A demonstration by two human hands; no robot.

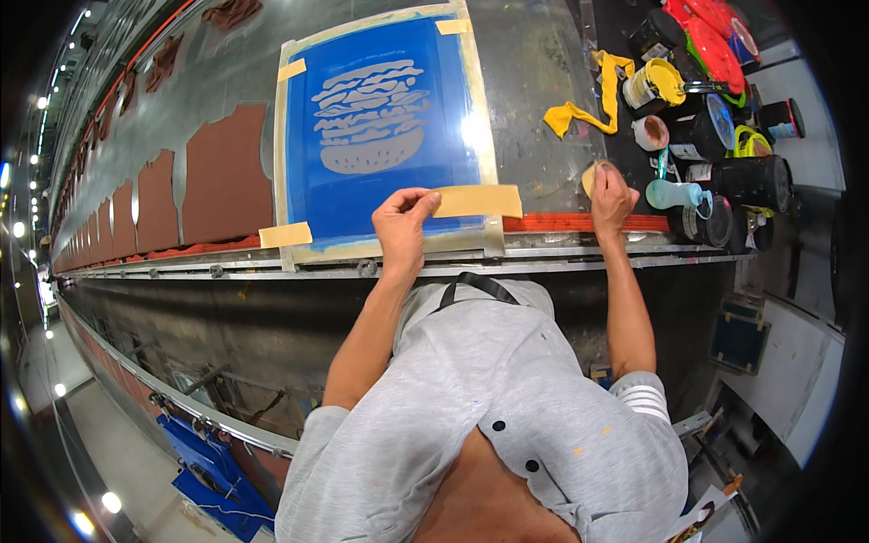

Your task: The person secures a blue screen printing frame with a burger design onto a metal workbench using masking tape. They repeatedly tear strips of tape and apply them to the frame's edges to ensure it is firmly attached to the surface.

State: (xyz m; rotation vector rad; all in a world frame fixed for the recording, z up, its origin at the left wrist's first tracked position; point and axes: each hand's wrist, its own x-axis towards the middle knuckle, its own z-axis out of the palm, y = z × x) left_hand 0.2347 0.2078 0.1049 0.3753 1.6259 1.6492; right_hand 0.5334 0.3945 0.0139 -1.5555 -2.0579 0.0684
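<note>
A blue printing screen (380, 195) with a burger-shaped stencil lies flat on the long dark table. Strips of tan tape sit on its two far corners and its near left corner. My left hand (401, 226) pinches one end of a tan tape strip (477, 201), which reaches across the near right corner of the frame. To the right of the screen, my right hand (613, 195) has its fingers closed round a roll of tan tape (590, 181), partly hidden by the fingers.
Brown fabric pieces (231, 167) lie in a row along the table to the left. A yellow cloth strip (579, 113) lies right of the screen. Ink tubs, including an open yellow one (656, 83), and a pale blue bottle (673, 194) crowd the right end. A metal rail (543, 264) edges the table.
</note>
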